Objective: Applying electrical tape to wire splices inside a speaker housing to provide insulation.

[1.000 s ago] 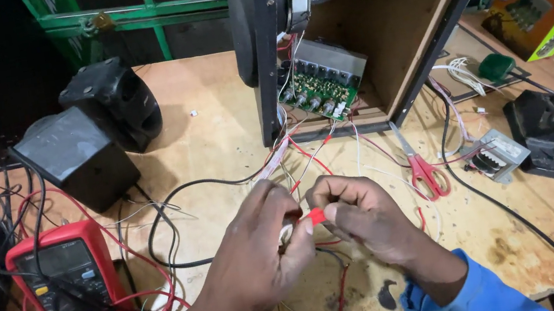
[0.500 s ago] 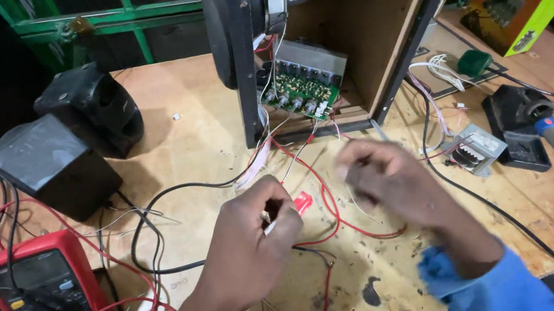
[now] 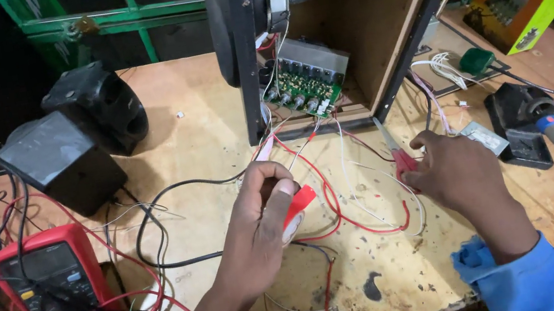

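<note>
The left hand (image 3: 258, 219) pinches red tape (image 3: 298, 202) (ready for wires); the right hand (image 3: 455, 167) closes on scissors (image 3: 397, 154).

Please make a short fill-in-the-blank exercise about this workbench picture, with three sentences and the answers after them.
1. The left hand pinches a piece of tape whose colour is ____.
2. The right hand rests on the ____, which have red handles.
3. The red multimeter lies on the ____ side of the bench.

Missing words: red; scissors; left
</note>
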